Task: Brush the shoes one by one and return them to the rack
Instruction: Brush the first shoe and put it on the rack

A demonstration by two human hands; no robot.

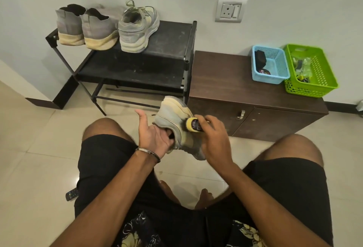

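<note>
A seated person brushes a grey sneaker (177, 121) held between the knees.

The left hand (155, 134) has its fingers tucked inside the sneaker's opening, thumb sticking up free, so the sneaker hangs on that hand with its sole turned away and up. The right hand (214, 134), just right of the left, grips a small brush (193, 125) whose yellow head presses on the sneaker's side. Beyond both hands stands a black rack (167, 50) with three more shoes on its top shelf: a grey pair (86, 28) and the matching sneaker (137, 28). Right of the rack, beyond the right hand, a brown cabinet (225, 81) carries a blue basket (273, 65) and a green basket (314, 69).
</note>
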